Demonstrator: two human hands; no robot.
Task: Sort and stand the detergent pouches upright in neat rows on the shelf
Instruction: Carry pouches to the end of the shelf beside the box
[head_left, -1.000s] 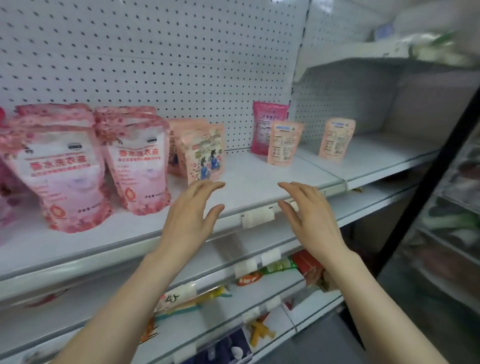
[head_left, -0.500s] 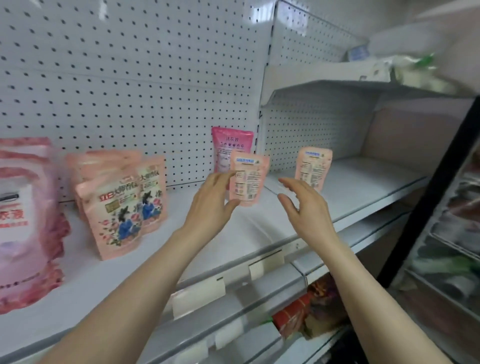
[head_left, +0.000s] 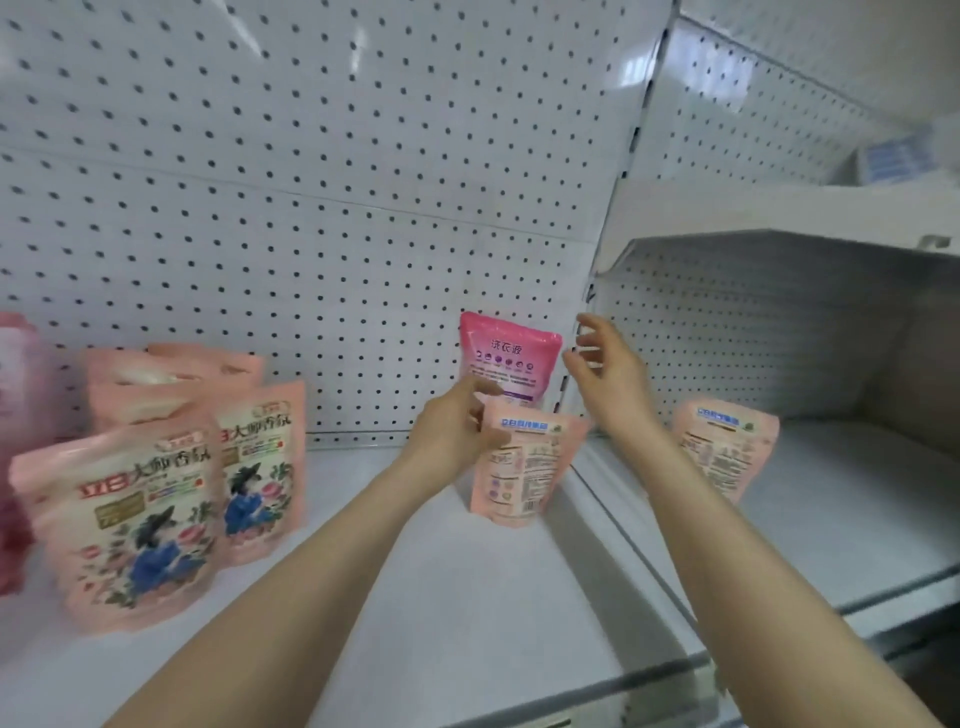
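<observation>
A white pegboard back panel (head_left: 311, 182) dotted with dark holes fills the upper left and centre, rising from the rear edge of a white shelf (head_left: 467, 597) whose front edge carries a grey rail (head_left: 623, 683). At the shelf's right edge a white upright (head_left: 631, 156) divides it from a neighbouring bay, where a second white shelf (head_left: 857, 519) lies under a higher shelf (head_left: 779, 208) that shades the pegboard (head_left: 727, 322) behind it. Soft glare (head_left: 631, 67) brightens the panel near the upright's top, and a plain beige side wall (head_left: 930, 353) closes the far right
</observation>
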